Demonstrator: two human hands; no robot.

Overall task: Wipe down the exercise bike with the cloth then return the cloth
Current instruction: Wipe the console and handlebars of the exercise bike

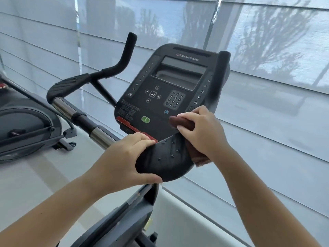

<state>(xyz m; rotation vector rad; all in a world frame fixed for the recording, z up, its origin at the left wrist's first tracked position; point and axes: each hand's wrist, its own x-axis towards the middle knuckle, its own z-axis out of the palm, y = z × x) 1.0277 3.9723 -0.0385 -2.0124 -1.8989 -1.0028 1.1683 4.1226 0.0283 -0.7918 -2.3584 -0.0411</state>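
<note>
The exercise bike's black console (pixel 165 90) faces me, with a dark screen, a keypad and a green button. My right hand (pixel 201 132) grips a brown cloth (pixel 181 123) and presses it against the console's lower right corner; more cloth hangs below the hand at the console's edge. My left hand (pixel 124 161) grips the rounded black lower lip of the console (pixel 165 163), thumb underneath, fingers by the red strip. The black handlebars (pixel 71 86) rise to the left and behind the console on the right.
Another exercise machine (pixel 23 125) stands on the floor at the left. Sheer blinds (pixel 267 68) cover the windows behind the bike. The bike's grey frame (pixel 128 220) runs down between my forearms.
</note>
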